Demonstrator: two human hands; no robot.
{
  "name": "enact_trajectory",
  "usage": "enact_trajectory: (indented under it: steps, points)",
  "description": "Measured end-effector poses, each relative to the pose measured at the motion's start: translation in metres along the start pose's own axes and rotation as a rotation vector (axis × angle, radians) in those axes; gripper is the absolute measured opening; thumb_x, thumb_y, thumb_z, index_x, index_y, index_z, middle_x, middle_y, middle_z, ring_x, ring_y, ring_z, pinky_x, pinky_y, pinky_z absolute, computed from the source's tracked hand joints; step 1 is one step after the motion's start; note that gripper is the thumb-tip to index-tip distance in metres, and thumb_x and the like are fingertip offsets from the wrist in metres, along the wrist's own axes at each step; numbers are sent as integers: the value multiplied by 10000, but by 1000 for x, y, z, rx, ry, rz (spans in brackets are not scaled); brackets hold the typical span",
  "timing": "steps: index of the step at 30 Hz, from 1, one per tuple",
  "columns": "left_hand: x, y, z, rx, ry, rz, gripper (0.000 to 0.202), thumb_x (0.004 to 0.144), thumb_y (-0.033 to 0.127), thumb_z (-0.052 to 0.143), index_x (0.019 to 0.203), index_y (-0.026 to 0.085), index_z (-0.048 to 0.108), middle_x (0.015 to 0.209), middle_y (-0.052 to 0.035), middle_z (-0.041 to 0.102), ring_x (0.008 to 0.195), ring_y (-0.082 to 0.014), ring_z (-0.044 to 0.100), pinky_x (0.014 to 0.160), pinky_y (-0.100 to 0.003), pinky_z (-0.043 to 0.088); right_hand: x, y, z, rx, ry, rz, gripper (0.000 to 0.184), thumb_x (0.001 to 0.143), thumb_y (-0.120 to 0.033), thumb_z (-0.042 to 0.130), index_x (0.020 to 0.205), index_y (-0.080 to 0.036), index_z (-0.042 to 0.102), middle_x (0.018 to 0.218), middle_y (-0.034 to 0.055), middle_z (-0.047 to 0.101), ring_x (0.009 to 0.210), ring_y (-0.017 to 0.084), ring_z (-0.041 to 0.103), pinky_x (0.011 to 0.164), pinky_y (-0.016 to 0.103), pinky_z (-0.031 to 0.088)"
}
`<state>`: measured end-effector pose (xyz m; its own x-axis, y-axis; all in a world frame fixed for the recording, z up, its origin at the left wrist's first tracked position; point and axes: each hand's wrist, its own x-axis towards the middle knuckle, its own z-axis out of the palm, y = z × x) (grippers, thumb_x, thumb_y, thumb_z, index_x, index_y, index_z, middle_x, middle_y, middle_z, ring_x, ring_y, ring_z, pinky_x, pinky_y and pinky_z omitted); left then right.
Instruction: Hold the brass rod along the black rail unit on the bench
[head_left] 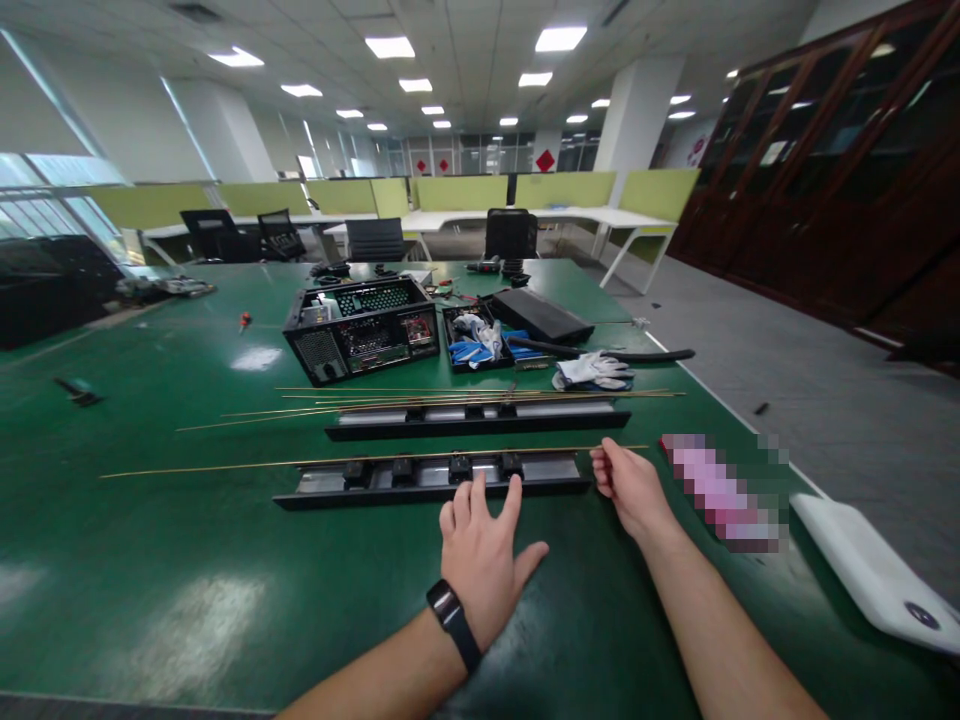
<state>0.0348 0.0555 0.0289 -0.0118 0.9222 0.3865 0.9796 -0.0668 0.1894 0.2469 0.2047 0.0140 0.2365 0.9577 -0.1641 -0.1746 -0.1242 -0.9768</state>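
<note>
My right hand (pixel 628 487) is closed in a pinch on a thin brass-coloured rod (pixel 202 468) near its right end. The rod stretches far to the left along the back of the nearer black and silver rail (pixel 330 500), which carries several black blocks (pixel 403 469). My left hand (pixel 481 560), with a dark watch on its wrist, is open with fingers spread. Its fingertips reach over the rail's front edge near the two right blocks; whether they press on it I cannot tell. Behind lies a second rail (pixel 390 430) with more thin rods (pixel 240 414) along it.
An open computer case (pixel 360 330), a black tray (pixel 448 335) of gloves, a flat black box (pixel 541 315) and a white glove (pixel 594 371) stand farther back on the green table (pixel 120 580). On the right are a blurred pink object (pixel 716 490) and a white device (pixel 862 560).
</note>
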Motion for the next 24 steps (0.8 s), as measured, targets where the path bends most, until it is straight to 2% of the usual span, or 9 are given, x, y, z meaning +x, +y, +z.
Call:
enact_trajectory:
  steps: [3,8,12,16,24]
  points:
    - [9,4,6,-14,-16,39,770,908,644,672,1596,372,457,1591,-184,447,1407,-407,444,1103,-599,440,-1,0,0,-2,1,-6,427,738,-552,839,722,-150,694,628,28,563,506,97,451,384,195,308]
    - [27,2,24,-47,-35,63,780,893,689,664,1581,375,476,1661,-197,390,1549,-437,309,1161,-611,374,-2,-2,1,-1,3,-3,413,747,-544,831,716,-165,671,614,21,559,497,97,453,386,197,307]
    - [36,4,34,-32,-74,55,785,906,696,639,1596,372,450,1675,-213,386,1583,-427,277,1148,-614,373,-4,-4,2,-6,12,-3,396,757,-529,824,723,-174,653,612,21,567,484,100,461,384,204,304]
    - [38,8,35,-15,-92,49,849,899,712,636,1619,316,421,1673,-255,375,1585,-437,277,1163,-606,353,-4,-4,2,-2,5,-5,402,757,-536,830,733,-181,641,611,17,569,481,103,468,384,209,309]
    - [38,8,33,-13,-89,37,821,895,705,652,1594,321,459,1674,-261,373,1577,-432,303,1137,-578,385,4,-2,-3,30,21,-1,448,746,-577,841,734,-179,636,621,13,559,479,92,452,370,198,305]
